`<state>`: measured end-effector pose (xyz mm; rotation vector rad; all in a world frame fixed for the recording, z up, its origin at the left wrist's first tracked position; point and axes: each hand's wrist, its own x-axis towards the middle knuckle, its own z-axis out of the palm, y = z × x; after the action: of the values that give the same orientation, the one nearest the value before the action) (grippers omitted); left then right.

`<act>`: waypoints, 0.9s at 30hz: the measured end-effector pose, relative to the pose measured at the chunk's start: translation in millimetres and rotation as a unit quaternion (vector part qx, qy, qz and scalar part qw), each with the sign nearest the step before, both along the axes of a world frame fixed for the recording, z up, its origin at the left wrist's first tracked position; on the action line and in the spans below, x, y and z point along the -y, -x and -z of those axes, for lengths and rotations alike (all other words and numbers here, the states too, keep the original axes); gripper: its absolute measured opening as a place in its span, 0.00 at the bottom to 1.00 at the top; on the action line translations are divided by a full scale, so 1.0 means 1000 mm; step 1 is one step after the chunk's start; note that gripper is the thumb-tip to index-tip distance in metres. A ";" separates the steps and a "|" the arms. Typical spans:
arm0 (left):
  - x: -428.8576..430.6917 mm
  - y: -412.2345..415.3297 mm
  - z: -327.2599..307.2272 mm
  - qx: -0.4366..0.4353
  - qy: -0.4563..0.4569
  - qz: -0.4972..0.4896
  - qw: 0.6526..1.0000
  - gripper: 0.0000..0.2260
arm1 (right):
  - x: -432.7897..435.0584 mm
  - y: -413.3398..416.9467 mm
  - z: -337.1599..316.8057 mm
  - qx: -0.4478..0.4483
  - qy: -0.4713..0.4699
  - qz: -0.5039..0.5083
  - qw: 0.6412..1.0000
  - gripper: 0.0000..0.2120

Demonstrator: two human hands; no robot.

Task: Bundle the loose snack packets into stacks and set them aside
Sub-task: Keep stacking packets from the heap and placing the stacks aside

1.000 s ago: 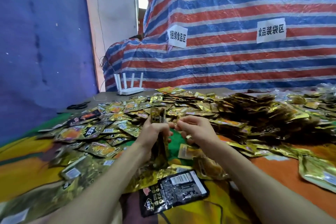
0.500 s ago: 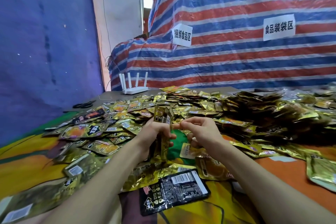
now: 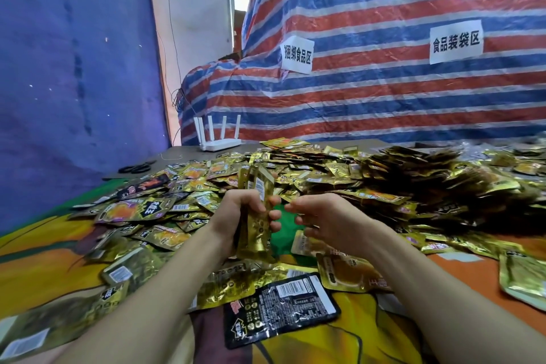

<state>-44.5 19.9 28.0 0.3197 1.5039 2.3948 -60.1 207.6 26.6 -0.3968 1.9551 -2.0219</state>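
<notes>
Our left grip (image 3: 236, 216) curls round an upright stack of gold packets (image 3: 256, 216) above the bench (image 3: 183, 158). Our right grip (image 3: 328, 221), at its 3 o'clock, hangs loosely curled (nothing in it), just apart. Loose packets (image 3: 295, 162) lie from 9 to 3 o'clock.

The stack (image 3: 256, 216) in the left grip (image 3: 233, 213) is shiny gold, with a white barcode label near its top; the loose packets (image 3: 204, 186) beyond and to both sides of the grip are gold too, some with orange pictures and black-and-white badges; the black packet (image 3: 280, 307) nearer than the grip carries white print and a white barcode; the cloth (image 3: 44, 269) on the table is orange, yellow and green; far beyond the grip, the tarp (image 3: 384, 103) is striped red, blue and white, its signs (image 3: 297, 55) white with black characters; the router (image 3: 218, 143) is white; the wall sheet (image 3: 74, 68) is blue-violet.
</notes>
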 end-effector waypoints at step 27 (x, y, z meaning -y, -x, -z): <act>0.000 0.026 0.008 0.014 -0.152 -0.364 0.919 0.27 | 0.035 -0.023 0.009 -0.114 0.030 0.066 0.991 0.24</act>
<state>-70.1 19.7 20.1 -0.2740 1.3930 3.1964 -37.4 172.2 17.1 -0.5473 2.1066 -2.2077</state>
